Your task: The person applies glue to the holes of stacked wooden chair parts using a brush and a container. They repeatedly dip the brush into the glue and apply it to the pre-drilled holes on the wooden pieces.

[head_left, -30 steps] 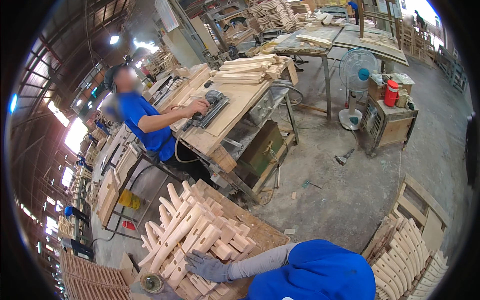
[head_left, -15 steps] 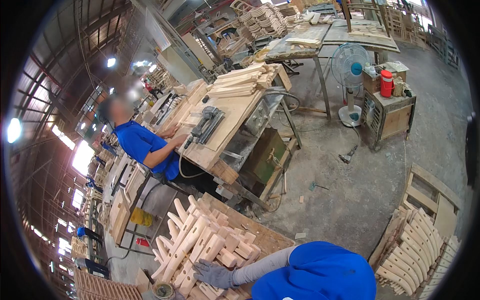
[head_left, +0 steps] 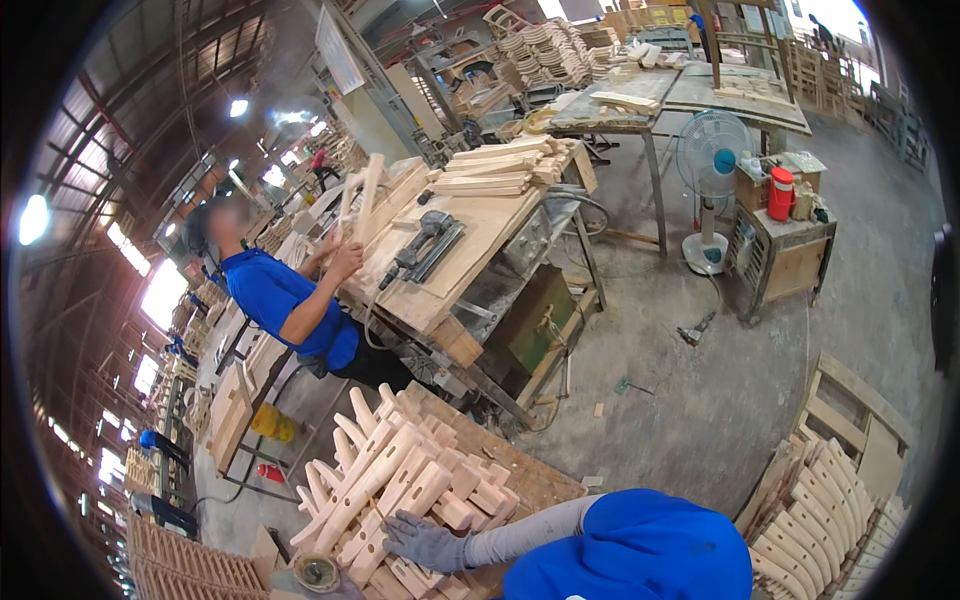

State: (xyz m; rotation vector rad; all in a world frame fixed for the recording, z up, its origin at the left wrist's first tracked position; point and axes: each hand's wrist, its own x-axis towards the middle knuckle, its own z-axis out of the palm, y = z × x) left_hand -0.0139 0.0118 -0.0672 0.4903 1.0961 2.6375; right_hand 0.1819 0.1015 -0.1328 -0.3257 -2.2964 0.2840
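My right hand (head_left: pixel 425 543), in a grey glove, lies on a pile of pale wooden pieces (head_left: pixel 400 470) at the lower middle. Its fingers are stretched out over the wood, and I see nothing gripped in them. Several of these pieces have rounded ends and dark oval slots. They are stacked on a wooden board (head_left: pixel 540 476). Left of the glove, close to the pile, stands a round pot (head_left: pixel 317 572) with something brownish inside. Its lower part is cut off by the rim of the picture. My left hand is out of the picture.
Beyond the pile, a co-worker (head_left: pixel 290 300) in blue stands at a workbench (head_left: pixel 440 290) with a nail gun (head_left: pixel 425 248) and wooden strips (head_left: pixel 500 165). A fan (head_left: pixel 710 165) and a cabinet (head_left: pixel 785 250) stand at right. Curved slats (head_left: pixel 815 510) are stacked at lower right.
The co-worker has lifted joined wooden pieces above the bench and stands more upright. My view has shifted slightly. My gloved hand stays at the same place on the pile.
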